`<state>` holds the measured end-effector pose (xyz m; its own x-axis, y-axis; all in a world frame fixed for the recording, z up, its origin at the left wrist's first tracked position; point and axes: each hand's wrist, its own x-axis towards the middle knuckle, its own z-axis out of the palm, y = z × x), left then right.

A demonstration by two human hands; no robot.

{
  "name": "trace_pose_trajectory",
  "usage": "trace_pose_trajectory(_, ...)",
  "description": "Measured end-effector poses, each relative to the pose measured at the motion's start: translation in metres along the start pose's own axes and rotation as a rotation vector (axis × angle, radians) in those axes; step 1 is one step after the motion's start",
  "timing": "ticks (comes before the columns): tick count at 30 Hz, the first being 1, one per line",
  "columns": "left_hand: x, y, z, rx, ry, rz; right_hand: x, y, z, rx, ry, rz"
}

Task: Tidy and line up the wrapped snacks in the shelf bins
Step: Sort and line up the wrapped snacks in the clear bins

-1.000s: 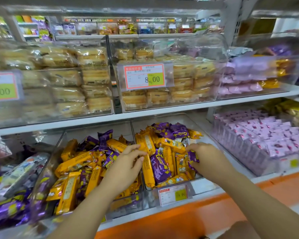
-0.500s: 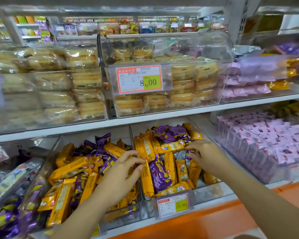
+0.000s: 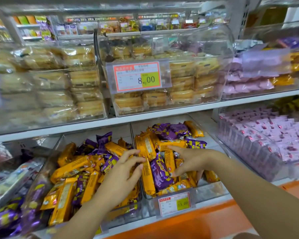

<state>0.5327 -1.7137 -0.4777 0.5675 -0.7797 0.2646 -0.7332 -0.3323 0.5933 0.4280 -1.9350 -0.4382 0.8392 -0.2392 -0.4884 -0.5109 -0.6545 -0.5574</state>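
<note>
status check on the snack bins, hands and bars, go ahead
Left hand open, fingertips on a long orange bar. Right hand open, spread over the right bin. Purple and orange bars jumbled, some crosswise; not yet lined up.

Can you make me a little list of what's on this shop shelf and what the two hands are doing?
Place: shop shelf with clear bins
Left hand: open, fingertips at an orange bar by the divider
Right hand: open, finger and thumb spread over the bars in the middle bin
Left bin: orange and purple bars, jumbled
Middle bin: the same bars, also jumbled
Right side: pink packs in neat rows
Above: pale cakes in clear boxes, tag reading 8.00
</note>
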Motion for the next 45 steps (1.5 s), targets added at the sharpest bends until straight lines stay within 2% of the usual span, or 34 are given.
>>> trace_pose_trajectory(8, -0.002, 0.001, 0.001, -0.009, -0.003, 0.003, 0.010, 0.002, 0.003, 0.010, 0.090, -0.008)
trace_pose_trajectory(12, -0.002, 0.001, 0.000, -0.004, -0.008, -0.002, 0.013, 0.007, 0.009, -0.019, 0.069, -0.038)
trace_pose_trajectory(18, -0.001, 0.002, 0.001, 0.004, 0.001, -0.012, 0.009, 0.003, 0.011, 0.096, 0.076, -0.009)
trace_pose_trajectory(23, 0.000, 0.005, 0.000, -0.002, -0.018, -0.001, -0.005, 0.000, 0.013, 0.129, 0.275, -0.153)
trace_pose_trajectory(25, 0.001, 0.011, 0.000, 0.126, 0.013, 0.067, -0.010, 0.002, 0.016, 0.134, 0.340, -0.218)
trace_pose_trajectory(27, 0.003, 0.025, 0.002, 0.327, -0.048, 0.140, -0.012, 0.003, 0.020, 0.099, 0.427, -0.257)
trace_pose_trajectory(29, 0.005, 0.038, 0.007, 0.493, -0.174, 0.109, -0.012, 0.007, 0.024, 0.092, 0.523, -0.287)
trace_pose_trajectory(31, 0.011, 0.051, 0.012, 0.525, -0.198, 0.080, -0.014, 0.010, 0.026, 0.116, 0.606, -0.315)
trace_pose_trajectory(35, 0.033, 0.065, 0.021, 0.432, -0.104, 0.037, -0.024, 0.013, 0.025, 0.149, 0.752, -0.389)
trace_pose_trajectory(41, 0.051, 0.072, 0.032, 0.253, -0.115, 0.021, -0.037, 0.014, 0.026, 0.093, 0.825, -0.433)
trace_pose_trajectory(45, 0.039, 0.072, 0.024, -0.068, 0.155, 0.122, -0.047, 0.009, 0.023, -0.132, 1.067, -0.643)
